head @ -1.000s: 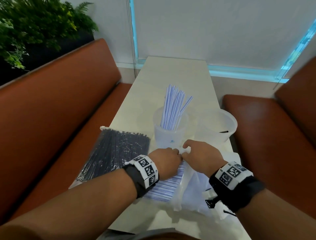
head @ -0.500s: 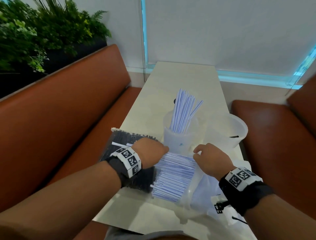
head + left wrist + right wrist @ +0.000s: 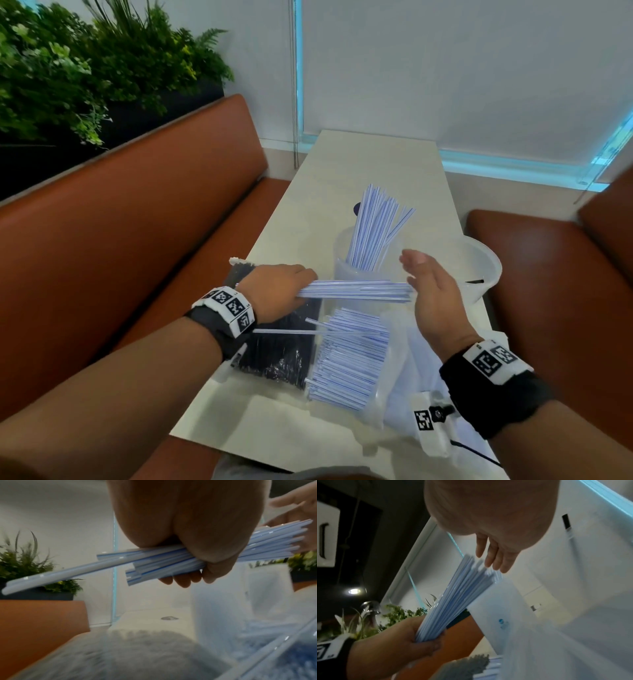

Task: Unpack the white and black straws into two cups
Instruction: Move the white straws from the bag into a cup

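My left hand (image 3: 281,294) grips a horizontal bundle of white straws (image 3: 359,290) above the table; the left wrist view shows the fingers curled round that bundle (image 3: 171,559). My right hand (image 3: 424,291) is flat and open, its palm against the bundle's right ends (image 3: 481,572). Below lies the pile of white straws (image 3: 346,359) on its opened clear wrapper. The sealed pack of black straws (image 3: 281,356) lies to the left, partly under my left wrist. A clear cup (image 3: 356,270) behind the bundle holds several white straws. A second clear cup (image 3: 483,270) stands to its right.
The pale table (image 3: 359,164) is narrow, with brown benches on the left (image 3: 130,240) and right (image 3: 548,267). Crumpled clear plastic (image 3: 404,377) lies at the near right of the table. Green plants (image 3: 85,68) stand behind the left bench.
My left hand has lifted a bundle of white straws off the pile. My right hand has let go of the wrapper, risen and opened flat against the bundle's ends.
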